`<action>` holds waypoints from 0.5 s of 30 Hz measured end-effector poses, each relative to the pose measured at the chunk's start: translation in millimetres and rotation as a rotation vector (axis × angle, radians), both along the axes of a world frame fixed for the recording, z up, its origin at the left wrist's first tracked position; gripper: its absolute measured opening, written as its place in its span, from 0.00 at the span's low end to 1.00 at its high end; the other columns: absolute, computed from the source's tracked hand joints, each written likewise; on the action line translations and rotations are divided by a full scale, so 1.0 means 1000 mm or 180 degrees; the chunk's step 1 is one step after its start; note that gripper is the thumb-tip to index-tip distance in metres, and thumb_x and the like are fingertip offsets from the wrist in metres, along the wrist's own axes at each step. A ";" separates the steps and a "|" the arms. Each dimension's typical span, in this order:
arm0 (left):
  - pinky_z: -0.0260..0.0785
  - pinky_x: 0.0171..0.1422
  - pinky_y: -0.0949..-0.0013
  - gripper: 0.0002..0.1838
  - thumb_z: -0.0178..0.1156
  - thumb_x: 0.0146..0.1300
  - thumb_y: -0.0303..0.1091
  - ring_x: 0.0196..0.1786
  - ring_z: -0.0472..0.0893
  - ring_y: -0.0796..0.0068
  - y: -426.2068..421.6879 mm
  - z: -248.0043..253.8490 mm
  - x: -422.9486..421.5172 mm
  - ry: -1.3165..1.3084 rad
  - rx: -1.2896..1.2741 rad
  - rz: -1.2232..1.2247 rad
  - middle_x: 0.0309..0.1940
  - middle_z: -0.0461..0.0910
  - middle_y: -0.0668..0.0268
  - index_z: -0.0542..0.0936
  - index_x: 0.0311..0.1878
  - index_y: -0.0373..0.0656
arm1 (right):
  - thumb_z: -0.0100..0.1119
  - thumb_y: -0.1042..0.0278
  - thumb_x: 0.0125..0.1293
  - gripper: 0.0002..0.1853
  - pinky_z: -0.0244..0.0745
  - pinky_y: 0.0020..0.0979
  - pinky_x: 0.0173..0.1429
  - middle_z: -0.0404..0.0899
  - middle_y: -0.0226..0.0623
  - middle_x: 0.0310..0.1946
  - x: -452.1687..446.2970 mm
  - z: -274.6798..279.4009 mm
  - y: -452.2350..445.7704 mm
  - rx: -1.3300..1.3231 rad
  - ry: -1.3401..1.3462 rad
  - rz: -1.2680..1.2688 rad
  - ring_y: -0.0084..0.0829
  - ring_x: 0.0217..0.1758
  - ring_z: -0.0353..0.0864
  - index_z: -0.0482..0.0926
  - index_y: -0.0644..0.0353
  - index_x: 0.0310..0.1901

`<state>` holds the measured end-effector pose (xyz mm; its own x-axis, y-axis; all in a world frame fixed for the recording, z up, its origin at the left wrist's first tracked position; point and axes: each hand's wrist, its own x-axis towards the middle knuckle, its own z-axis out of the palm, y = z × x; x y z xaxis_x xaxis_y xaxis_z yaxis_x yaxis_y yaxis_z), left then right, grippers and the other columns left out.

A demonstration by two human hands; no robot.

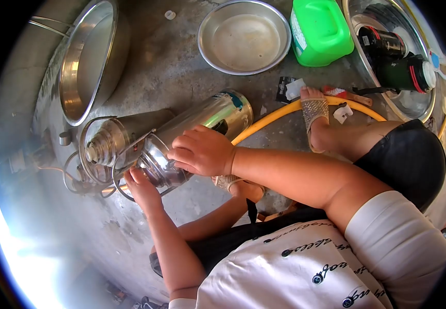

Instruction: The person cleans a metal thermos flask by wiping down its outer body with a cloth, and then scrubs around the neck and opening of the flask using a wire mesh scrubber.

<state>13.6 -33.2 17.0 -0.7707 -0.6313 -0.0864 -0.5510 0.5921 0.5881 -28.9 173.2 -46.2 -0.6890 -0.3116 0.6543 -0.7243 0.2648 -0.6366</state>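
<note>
A shiny steel thermos flask (181,126) lies tilted in front of me, its base up and to the right and its neck toward the lower left. At the neck end, my left hand (144,191) has its fingers closed on the flask near the wire handle. My right hand (202,151) is closed and pressed to the flask's shoulder. Whatever lies under those curled fingers is too hidden to name. Just to the left, a second steel thermos flask (132,130) stands close by with its stopper or mouth facing me.
A large steel basin (113,56) leans at the left, and a round steel basin (283,37) sits at the back. Beside it is a green jug (323,33). Black bottles (385,42) lie in another basin (354,36). A yellow hose (272,116) crosses the concrete floor (156,67).
</note>
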 end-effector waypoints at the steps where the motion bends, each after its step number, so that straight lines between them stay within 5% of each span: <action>1: 0.61 0.64 0.56 0.28 0.40 0.74 0.49 0.59 0.72 0.49 -0.001 -0.001 -0.001 0.0033 0.0061 0.0082 0.58 0.73 0.48 0.70 0.63 0.34 | 0.58 0.60 0.63 0.07 0.66 0.34 0.46 0.73 0.29 0.36 -0.001 0.001 0.003 -0.0224 -0.0286 0.0100 0.33 0.38 0.74 0.75 0.52 0.39; 8: 0.63 0.63 0.60 0.29 0.41 0.74 0.50 0.56 0.74 0.54 -0.010 -0.009 0.003 0.0116 0.0123 0.0106 0.55 0.75 0.50 0.69 0.62 0.33 | 0.53 0.62 0.69 0.08 0.65 0.40 0.48 0.71 0.39 0.34 -0.013 -0.067 0.034 -0.0492 -0.1167 -0.0039 0.44 0.41 0.71 0.72 0.56 0.35; 10: 0.66 0.58 0.63 0.28 0.41 0.74 0.50 0.51 0.75 0.61 -0.007 -0.008 -0.001 0.0183 0.0559 0.0341 0.51 0.76 0.53 0.69 0.61 0.33 | 0.50 0.63 0.71 0.10 0.65 0.43 0.51 0.70 0.43 0.34 -0.019 -0.073 0.025 -0.1346 -0.1949 -0.0309 0.48 0.43 0.70 0.71 0.59 0.34; 15: 0.68 0.51 0.67 0.26 0.42 0.74 0.50 0.45 0.75 0.68 0.005 0.002 -0.004 0.0057 0.0387 0.0436 0.46 0.77 0.59 0.70 0.59 0.35 | 0.57 0.72 0.65 0.03 0.67 0.44 0.51 0.74 0.45 0.40 -0.031 -0.093 0.031 -0.0608 -0.1374 -0.1043 0.50 0.45 0.71 0.75 0.61 0.36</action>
<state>9.6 -28.4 18.6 -0.6803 -0.7163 -0.1556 -0.6104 0.4361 0.6613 -60.3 204.6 -138.8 -0.9469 0.0594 0.3159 -0.2875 0.2828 -0.9151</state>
